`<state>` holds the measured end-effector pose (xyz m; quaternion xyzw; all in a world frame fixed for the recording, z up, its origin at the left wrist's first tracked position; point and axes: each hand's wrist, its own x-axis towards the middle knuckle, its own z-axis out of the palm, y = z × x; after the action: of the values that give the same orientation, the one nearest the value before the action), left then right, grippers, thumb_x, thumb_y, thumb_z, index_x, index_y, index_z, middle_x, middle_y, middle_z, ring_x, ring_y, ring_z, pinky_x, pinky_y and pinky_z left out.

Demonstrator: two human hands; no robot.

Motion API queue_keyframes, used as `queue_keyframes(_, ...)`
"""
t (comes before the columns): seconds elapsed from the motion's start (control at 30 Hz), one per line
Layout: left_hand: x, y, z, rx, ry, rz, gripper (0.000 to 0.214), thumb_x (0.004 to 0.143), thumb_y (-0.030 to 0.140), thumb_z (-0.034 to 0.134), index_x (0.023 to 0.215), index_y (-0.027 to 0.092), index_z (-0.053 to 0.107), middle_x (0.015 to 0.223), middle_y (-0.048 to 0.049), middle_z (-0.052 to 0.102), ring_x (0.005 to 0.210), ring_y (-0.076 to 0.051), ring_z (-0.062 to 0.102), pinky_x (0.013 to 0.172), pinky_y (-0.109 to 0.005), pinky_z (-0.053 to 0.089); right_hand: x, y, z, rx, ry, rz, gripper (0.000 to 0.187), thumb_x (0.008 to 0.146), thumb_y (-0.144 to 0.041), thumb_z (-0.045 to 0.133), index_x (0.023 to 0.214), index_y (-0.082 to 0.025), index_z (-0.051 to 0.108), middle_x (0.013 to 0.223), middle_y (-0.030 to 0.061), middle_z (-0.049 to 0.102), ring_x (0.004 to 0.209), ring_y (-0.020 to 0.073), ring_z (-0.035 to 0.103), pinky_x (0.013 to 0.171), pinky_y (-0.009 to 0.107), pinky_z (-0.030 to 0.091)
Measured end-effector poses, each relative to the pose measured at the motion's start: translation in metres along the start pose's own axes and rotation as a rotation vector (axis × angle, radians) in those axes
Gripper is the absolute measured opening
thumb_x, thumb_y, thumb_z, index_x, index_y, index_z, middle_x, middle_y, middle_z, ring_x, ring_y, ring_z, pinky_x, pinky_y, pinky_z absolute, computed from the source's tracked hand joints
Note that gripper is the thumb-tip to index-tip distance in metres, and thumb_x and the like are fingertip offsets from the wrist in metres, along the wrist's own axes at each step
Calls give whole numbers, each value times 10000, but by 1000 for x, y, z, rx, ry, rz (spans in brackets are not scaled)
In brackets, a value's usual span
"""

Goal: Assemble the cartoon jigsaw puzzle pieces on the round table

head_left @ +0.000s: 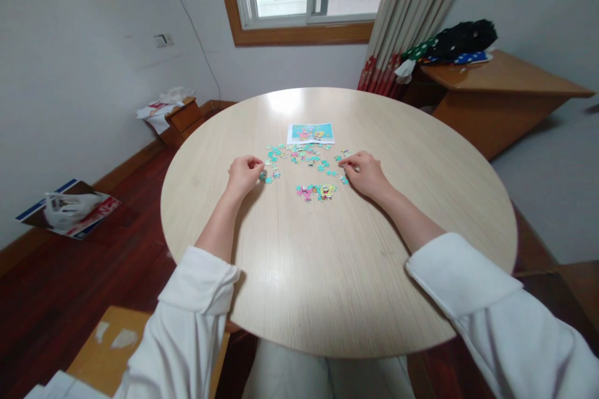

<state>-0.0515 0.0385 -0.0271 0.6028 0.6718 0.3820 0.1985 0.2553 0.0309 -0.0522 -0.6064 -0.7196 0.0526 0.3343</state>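
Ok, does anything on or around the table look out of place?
Nothing on the table stands out: the puzzle pieces lie scattered between the left hand and right hand, the reference picture square behind them. Off it, a plastic bag lies on the floor and crumpled paper heaps on a low cabinet.

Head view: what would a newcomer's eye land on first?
The bright turquoise scatter of loose puzzle pieces at the middle of the round table, with a small joined cluster nearer the person. The left hand and right hand flank it, fingertips among the pieces; a reference picture lies beyond.
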Motion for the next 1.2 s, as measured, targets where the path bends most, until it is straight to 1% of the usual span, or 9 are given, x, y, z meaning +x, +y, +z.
queue_keyframes(0.13, -1, 1, 1, 25, -19, 39, 197, 727, 290, 595, 790, 160, 729, 712, -54, 679, 743, -190, 607, 727, -312, 430, 1, -14, 4, 11, -33, -66, 229, 852, -222, 531, 892, -204, 756, 919, 109, 652, 949, 264, 579, 843, 420, 371)
queue_keyframes(0.23, -1, 2, 0, 45, -26, 55, 197, 722, 278, 606, 816, 166, 738, 717, -50, 680, 756, -188, 604, 733, -311, 434, 4, -25, 8, 47, -62, -127, 246, 870, -241, 519, 900, -198, 759, 939, 110, 661, 975, 259, 573, 853, 419, 354)
queue_keyframes(0.37, -2, 2, 0, 61, -32, 60, 187, 699, 270, 638, 825, 173, 737, 720, -37, 672, 736, -175, 593, 737, -309, 435, 9, -34, 13, 55, -112, -174, 267, 883, -290, 529, 998, -222, 760, 1069, 110, 660, 1039, 264, 553, 877, 436, 332)
queue_keyframes(0.47, -3, 3, -1, 60, -44, 61, 181, 694, 256, 644, 828, 171, 732, 729, -36, 668, 731, -173, 593, 740, -313, 435, 13, -37, 16, 19, -154, -196, 280, 892, -317, 531, 1036, -250, 761, 1122, 108, 648, 1074, 277, 528, 894, 457, 316)
queue_keyframes(0.57, -3, 2, -2, 53, -46, 58, 179, 690, 234, 639, 828, 167, 730, 721, -35, 662, 724, -175, 596, 730, -311, 436, 15, -35, 17, 6, -161, -204, 283, 902, -346, 524, 999, -248, 771, 1135, 108, 649, 1085, 280, 516, 898, 459, 306)
queue_keyframes(0.7, -2, 3, -2, 38, -29, 52, 188, 679, 212, 630, 830, 164, 730, 712, -35, 663, 711, -173, 598, 708, -298, 435, 16, -31, 18, 23, -136, -219, 332, 930, -404, 479, 902, -245, 769, 1093, 97, 673, 1052, 272, 520, 871, 441, 303)
queue_keyframes(0.8, -2, 4, -1, 40, -16, 49, 190, 680, 205, 613, 826, 165, 727, 720, -36, 667, 712, -171, 599, 703, -293, 434, 16, -30, 18, 8, -103, -202, 333, 930, -424, 479, 908, -248, 761, 1062, 105, 678, 1034, 278, 529, 850, 431, 304)
queue_keyframes(1.03, -4, 8, 1, 66, -21, 42, 190, 686, 201, 585, 820, 171, 716, 720, -29, 658, 728, -171, 595, 727, -295, 434, 14, -38, 18, -62, -91, -127, 284, 832, -491, 619, 906, -256, 761, 1068, 97, 672, 1021, 291, 541, 855, 433, 301)
queue_keyframes(1.2, -4, 8, 2, 72, -21, 41, 192, 685, 197, 573, 814, 168, 711, 717, -31, 653, 719, -168, 585, 720, -295, 432, 14, -42, 17, -80, -74, -87, 266, 799, -464, 670, 917, -243, 759, 1073, 104, 660, 1042, 299, 531, 871, 440, 298)
